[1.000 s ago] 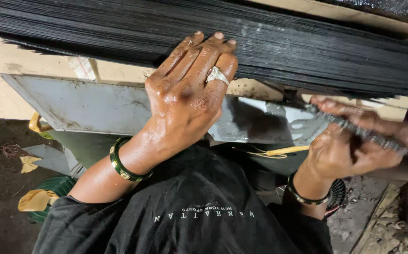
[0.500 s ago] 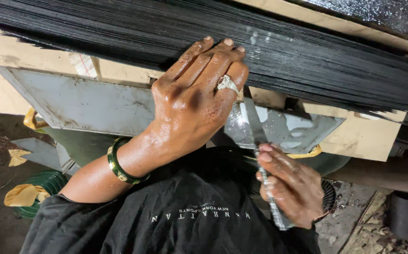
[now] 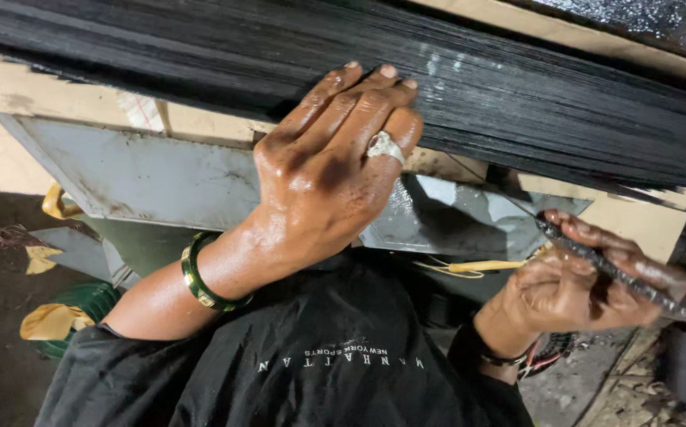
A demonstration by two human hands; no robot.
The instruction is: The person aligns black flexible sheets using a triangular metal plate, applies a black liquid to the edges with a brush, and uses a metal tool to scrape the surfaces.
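Left hand (image 3: 335, 170): flat, fingers spread, pressing the black strand bundle (image 3: 533, 103) over the grey plate (image 3: 145, 178), as half a second ago; right hand (image 3: 588, 281): closed round a dark rod (image 3: 612, 273), lifted since then from beside the lap to the bundle's lower right edge; judged: rod being brought back to the strands.

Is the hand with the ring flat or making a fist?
Flat. The left hand lies spread, fingers straight, on the black strands.
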